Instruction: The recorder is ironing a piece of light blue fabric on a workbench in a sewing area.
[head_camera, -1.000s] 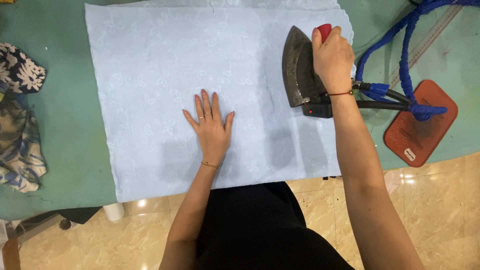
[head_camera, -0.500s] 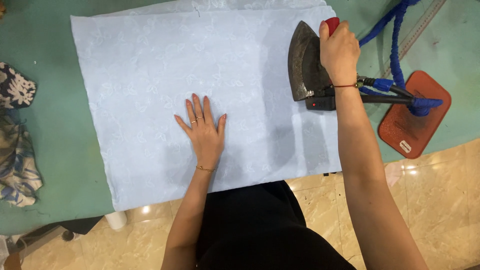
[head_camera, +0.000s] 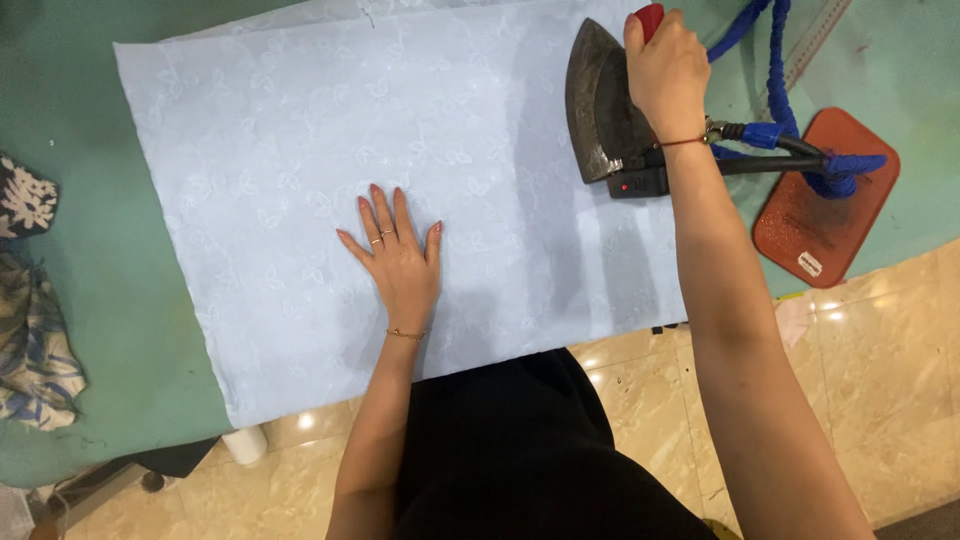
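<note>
Gripping the red handle (head_camera: 648, 18) of a dark iron (head_camera: 600, 105), the right hand (head_camera: 665, 70) has its grip clamped around that handle in the upper right of the frame. The iron rests sole-down on a pale blue cloth (head_camera: 300, 150), near the cloth's right edge, its pointed nose toward the top of the frame. A blue-wrapped hose (head_camera: 775, 70) runs from the iron's rear end and loops toward the upper right corner. Just right of the iron, a red-brown pad (head_camera: 830, 200) lies on the green bench (head_camera: 70, 150), off the cloth.

At the centre of the frame, the left hand (head_camera: 395, 260) lies flat on the cloth, palm down, fingers apart, holding nothing. The cloth covers most of the bench from upper left to centre right. A patterned blue-and-white fabric (head_camera: 35, 340) lies bunched at the left edge, well apart from both hands.
</note>
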